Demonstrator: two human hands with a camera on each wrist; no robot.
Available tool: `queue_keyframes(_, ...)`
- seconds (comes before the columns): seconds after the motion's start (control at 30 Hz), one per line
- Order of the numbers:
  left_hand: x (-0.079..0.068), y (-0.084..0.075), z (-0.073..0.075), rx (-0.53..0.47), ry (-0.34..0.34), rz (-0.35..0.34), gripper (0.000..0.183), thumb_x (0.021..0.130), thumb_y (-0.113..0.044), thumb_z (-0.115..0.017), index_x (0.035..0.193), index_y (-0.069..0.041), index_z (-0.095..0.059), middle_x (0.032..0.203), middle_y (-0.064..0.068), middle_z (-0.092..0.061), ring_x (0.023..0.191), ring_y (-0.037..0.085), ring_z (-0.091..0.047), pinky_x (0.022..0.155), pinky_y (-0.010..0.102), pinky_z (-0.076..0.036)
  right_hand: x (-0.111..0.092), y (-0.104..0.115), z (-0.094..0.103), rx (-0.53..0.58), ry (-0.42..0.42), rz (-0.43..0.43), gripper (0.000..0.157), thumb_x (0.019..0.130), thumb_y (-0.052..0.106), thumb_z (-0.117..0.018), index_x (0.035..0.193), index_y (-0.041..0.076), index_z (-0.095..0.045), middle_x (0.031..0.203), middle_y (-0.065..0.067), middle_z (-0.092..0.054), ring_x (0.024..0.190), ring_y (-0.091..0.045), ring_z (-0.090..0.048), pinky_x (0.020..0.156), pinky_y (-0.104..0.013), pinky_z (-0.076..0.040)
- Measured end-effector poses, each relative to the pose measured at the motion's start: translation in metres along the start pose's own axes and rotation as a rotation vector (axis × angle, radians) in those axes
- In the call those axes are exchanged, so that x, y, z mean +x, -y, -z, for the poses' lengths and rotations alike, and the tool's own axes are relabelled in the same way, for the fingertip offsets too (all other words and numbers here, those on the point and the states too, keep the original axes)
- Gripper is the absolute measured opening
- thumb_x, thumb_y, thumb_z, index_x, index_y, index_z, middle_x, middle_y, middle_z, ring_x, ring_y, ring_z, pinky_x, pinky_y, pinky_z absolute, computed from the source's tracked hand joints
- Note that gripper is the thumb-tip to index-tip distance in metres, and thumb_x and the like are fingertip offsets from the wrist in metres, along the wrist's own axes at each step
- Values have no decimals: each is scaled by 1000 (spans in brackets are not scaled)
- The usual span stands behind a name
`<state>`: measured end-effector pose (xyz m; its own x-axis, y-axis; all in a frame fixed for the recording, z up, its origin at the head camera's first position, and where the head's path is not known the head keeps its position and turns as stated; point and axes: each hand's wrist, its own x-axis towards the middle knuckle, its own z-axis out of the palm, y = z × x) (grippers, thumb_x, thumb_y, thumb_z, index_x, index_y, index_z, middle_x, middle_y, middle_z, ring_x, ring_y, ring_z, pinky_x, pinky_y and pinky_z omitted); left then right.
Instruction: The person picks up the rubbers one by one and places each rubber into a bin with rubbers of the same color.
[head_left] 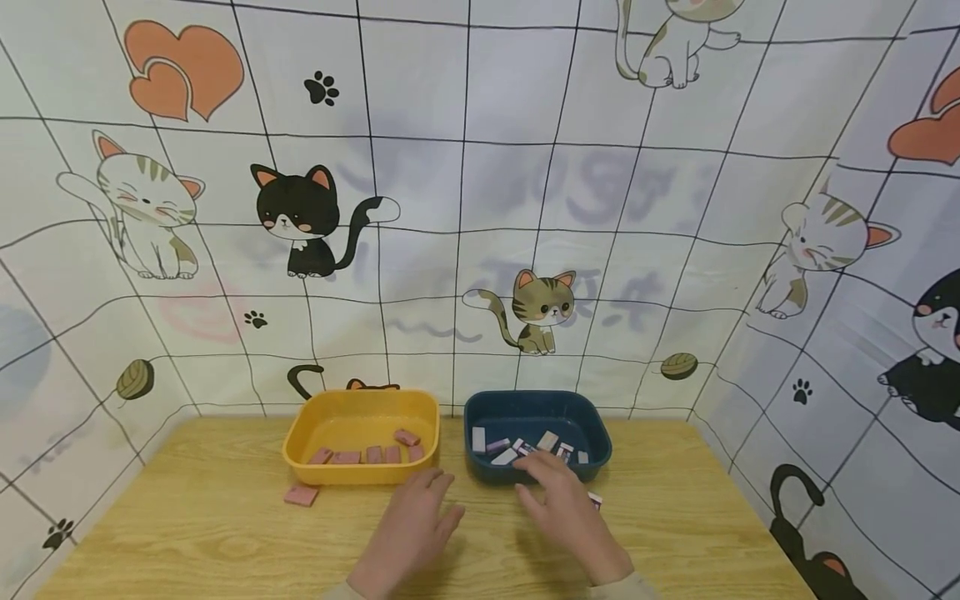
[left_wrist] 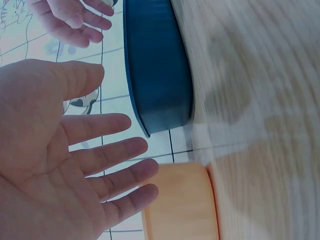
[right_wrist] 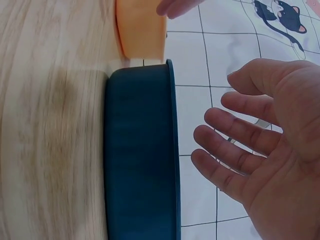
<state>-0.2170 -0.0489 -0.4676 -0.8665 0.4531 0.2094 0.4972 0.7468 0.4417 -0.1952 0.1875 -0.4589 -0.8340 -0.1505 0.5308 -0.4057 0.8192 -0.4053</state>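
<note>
My left hand (head_left: 411,525), fingers spread and holding nothing, hovers at the near right corner of the yellow bin (head_left: 352,475). In the left wrist view its palm (left_wrist: 35,155) is bare. My right hand (head_left: 566,508) hangs over the near rim of the dark blue bin (head_left: 487,475), fingers slightly bent with nothing in them; the right wrist view shows this palm (right_wrist: 290,185) empty too. Several small pink blocks like erasers (head_left: 347,457) lie in the yellow bin. The blue bin holds several white and purple-banded erasers (head_left: 498,447), partly hidden by my right fingers.
A pink block (head_left: 302,496) lies on the wooden table (head_left: 225,525) before the yellow bin. Beside my right hand, a white-and-dark eraser (head_left: 596,500) is mostly hidden. A cat-printed sheet (head_left: 420,192) hangs close behind the bins and along both sides.
</note>
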Motion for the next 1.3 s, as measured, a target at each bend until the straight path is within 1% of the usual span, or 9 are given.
queue_keyframes(0.13, 1, 6, 2, 17, -41, -13, 44, 99, -31, -68, 129, 2, -65, 132, 22, -63, 122, 38, -60, 102, 58, -49, 0, 3, -1, 12, 23, 0, 25, 86, 5, -80, 109, 8, -74, 114, -5, -70, 112, -26, -67, 94, -48, -56)
queue_keyframes(0.3, 1, 10, 6, -3, -52, 15, 45, 100, -31, -67, 131, 2, -65, 134, 23, -61, 123, 40, -59, 104, 58, -47, -1, 5, -2, 38, 65, -13, 25, 87, 5, -78, 112, 8, -73, 116, -4, -70, 118, -29, -65, 98, -49, -54)
queue_keyframes(0.4, -1, 11, 10, -16, -77, 22, 43, 99, -29, -70, 129, 2, -66, 136, 22, -60, 121, 37, -60, 103, 57, -48, -2, 7, -5, 46, 75, 4, 25, 88, 4, -77, 112, 9, -74, 114, -1, -69, 116, -25, -66, 98, -46, -54)
queue_keyframes(0.5, -2, 14, 15, 3, -133, 2, 39, 95, -23, -74, 125, 2, -68, 130, 20, -61, 113, 31, -60, 100, 53, -50, -4, 8, -8, 48, 73, 36, 25, 87, 3, -76, 111, 11, -74, 112, 1, -68, 109, -20, -66, 93, -42, -56)
queue_keyframes(0.6, -3, 18, 20, 48, -195, -10, 39, 92, -18, -77, 124, 2, -69, 117, 14, -62, 101, 25, -56, 90, 46, -52, -5, 10, -12, 46, 73, 58, 26, 87, 3, -76, 111, 11, -74, 112, 2, -68, 106, -18, -66, 90, -41, -57)
queue_keyframes(0.73, -3, 25, 26, 73, -262, 6, 35, 89, -14, -79, 119, 2, -70, 109, 12, -62, 96, 23, -55, 82, 42, -53, -6, 13, -15, 49, 80, 72, 26, 87, 5, -76, 112, 11, -74, 111, 1, -68, 105, -17, -66, 89, -40, -57)
queue_keyframes(0.87, -5, 31, 33, 47, -304, 27, 31, 88, -10, -80, 115, 1, -71, 108, 14, -66, 97, 28, -63, 83, 45, -55, -5, 16, -17, 56, 127, 76, 26, 89, 7, -74, 115, 9, -74, 112, -1, -68, 105, -18, -65, 91, -40, -57)
queue_keyframes(1.03, -8, 39, 41, 26, -316, 73, 28, 88, -9, -80, 113, 1, -73, 107, 14, -68, 100, 33, -65, 85, 49, -55, -5, 20, -20, 45, 195, 73, 27, 92, 9, -72, 119, 8, -72, 115, -2, -68, 107, -19, -65, 94, -42, -56)
queue_keyframes(1.3, -11, 57, 52, 27, -394, 111, 25, 87, -6, -77, 108, 7, -72, 107, 22, -68, 102, 39, -65, 87, 53, -55, -7, 23, -26, 62, 193, 119, 26, 91, 8, -71, 118, 8, -72, 112, 0, -67, 105, -17, -65, 93, -39, -56)
